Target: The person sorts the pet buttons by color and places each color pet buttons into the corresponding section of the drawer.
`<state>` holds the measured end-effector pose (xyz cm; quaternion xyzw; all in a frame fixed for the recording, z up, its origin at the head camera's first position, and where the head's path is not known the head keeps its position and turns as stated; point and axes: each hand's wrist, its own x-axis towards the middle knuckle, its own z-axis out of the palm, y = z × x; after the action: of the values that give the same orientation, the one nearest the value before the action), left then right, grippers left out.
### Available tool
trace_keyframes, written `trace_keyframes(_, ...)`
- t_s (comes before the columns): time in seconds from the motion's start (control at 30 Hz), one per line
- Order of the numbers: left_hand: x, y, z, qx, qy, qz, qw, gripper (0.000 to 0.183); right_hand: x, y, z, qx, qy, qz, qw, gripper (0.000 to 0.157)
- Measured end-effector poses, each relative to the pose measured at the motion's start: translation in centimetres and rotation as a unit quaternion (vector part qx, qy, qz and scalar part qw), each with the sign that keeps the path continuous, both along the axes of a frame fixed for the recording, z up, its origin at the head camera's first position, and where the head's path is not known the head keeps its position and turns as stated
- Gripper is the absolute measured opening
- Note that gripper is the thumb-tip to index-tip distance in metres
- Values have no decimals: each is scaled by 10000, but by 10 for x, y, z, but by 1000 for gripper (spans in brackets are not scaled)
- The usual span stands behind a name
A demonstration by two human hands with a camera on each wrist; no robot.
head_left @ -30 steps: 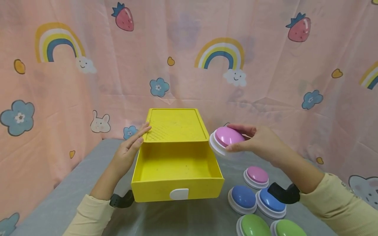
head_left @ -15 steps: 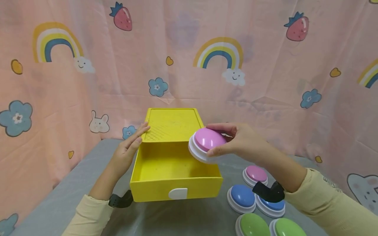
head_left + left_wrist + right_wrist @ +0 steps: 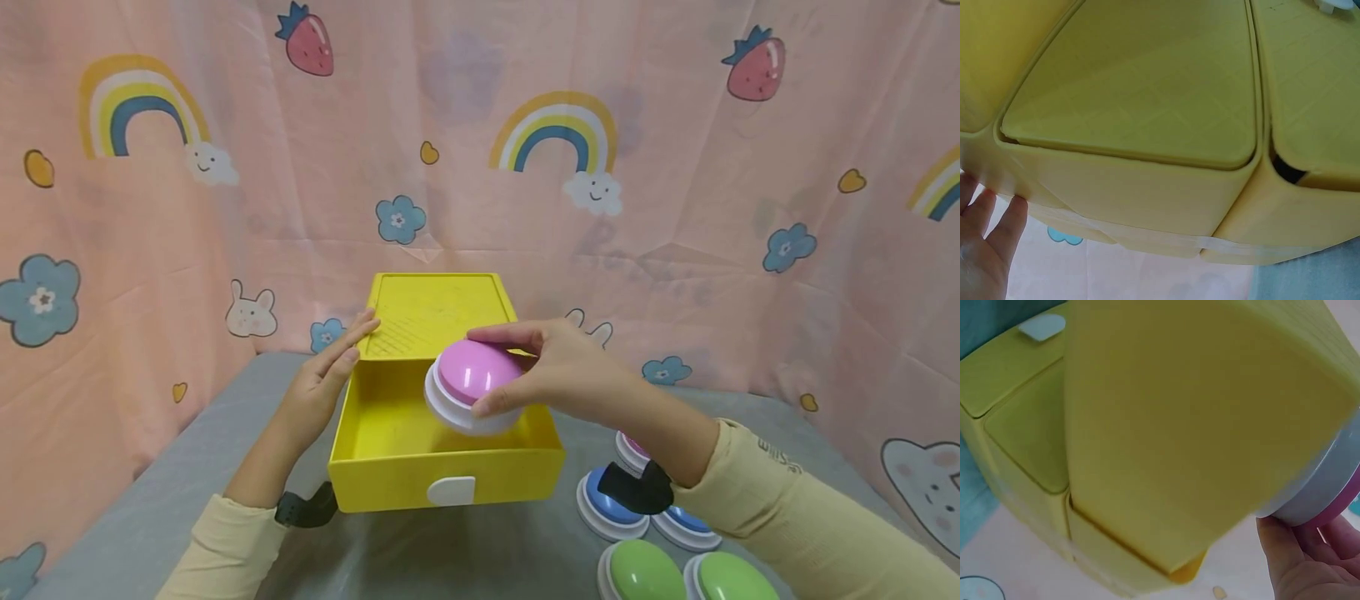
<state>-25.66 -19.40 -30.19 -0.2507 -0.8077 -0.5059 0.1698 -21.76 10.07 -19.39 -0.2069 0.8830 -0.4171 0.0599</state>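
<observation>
A yellow drawer box (image 3: 442,308) has its top drawer (image 3: 382,492) pulled out toward me, with a white tab on its front. My right hand (image 3: 570,371) holds a pink dome push button (image 3: 472,367) with a white base by its edge, thumb in front and fingers behind. The button hangs tilted over the drawer's opening. In the right wrist view, the drawer's side partly hides the white base (image 3: 1316,494). My left hand (image 3: 318,387) rests with extended fingers against the box's left side; the left wrist view shows its fingertips (image 3: 1017,206) at the yellow wall.
Right of the box, on the grey cloth (image 3: 292,575), lie two blue push buttons (image 3: 600,504), two green ones (image 3: 645,575) and a pink one (image 3: 630,450) partly covered by the right forearm. A patterned pink curtain (image 3: 465,225) hangs behind.
My right hand has carried the pink push button leftward, from beside the box's right edge to over the open drawer. The left hand has stayed against the box.
</observation>
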Motion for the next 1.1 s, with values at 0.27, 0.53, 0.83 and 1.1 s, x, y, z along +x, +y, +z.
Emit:
trace_keyframes(0.27, 0, 0, -1, 19, -51, 57, 10000, 45, -1, -25, -7, 143, -55, 185, 9997, 68)
trace_keyframes(0.53, -1, -1, -1, 78, -50, 37, 10000, 45, 0, -46, -12, 130, -314, 233, 9992, 68)
trace_keyframes(0.83, 0, 0, 1, 50, -64, 57, 10000, 45, 2, -59, -21, 324, -580, 166, 9977, 71)
trace_keyframes(1.1, 0, 0, 0, 26, -72, 48, 10000, 45, 2, -65, -22, 631, -524, 208, 9964, 72)
